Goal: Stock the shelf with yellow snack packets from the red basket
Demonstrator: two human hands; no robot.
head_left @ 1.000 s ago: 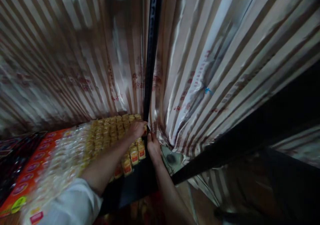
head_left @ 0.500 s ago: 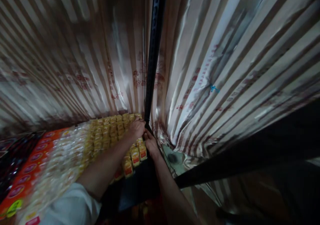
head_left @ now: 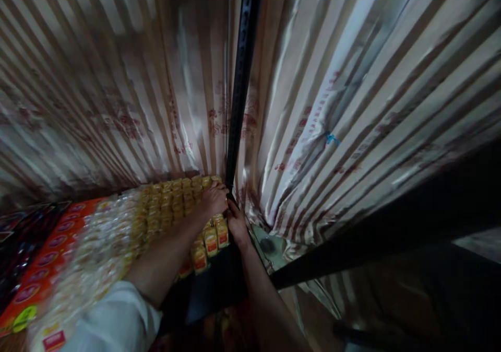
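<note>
Evidently the packs [head_left: 211, 241] are small, yellow and wrapped in clear film; they stand in close rows on the black shelf [head_left: 213, 289], with the far end of the block against the striped sheeting [head_left: 188, 96]. The person's left hand [head_left: 215, 198] reaches over the rows to the far right corner, and the right hand [head_left: 237, 224] meets it there from the near right, beside the foot of the post [head_left: 239, 80]. The fingers of both hands are bent close together, but it is too dark and small to tell whether they are clamped on a pack. To the left lie white packs [head_left: 97, 242], then an orange strip [head_left: 58, 232].

Each yellow pack looks light, soft and easily crushed, its film probably slippery; the broad sides would give the safest hold, pressed gently.
</note>
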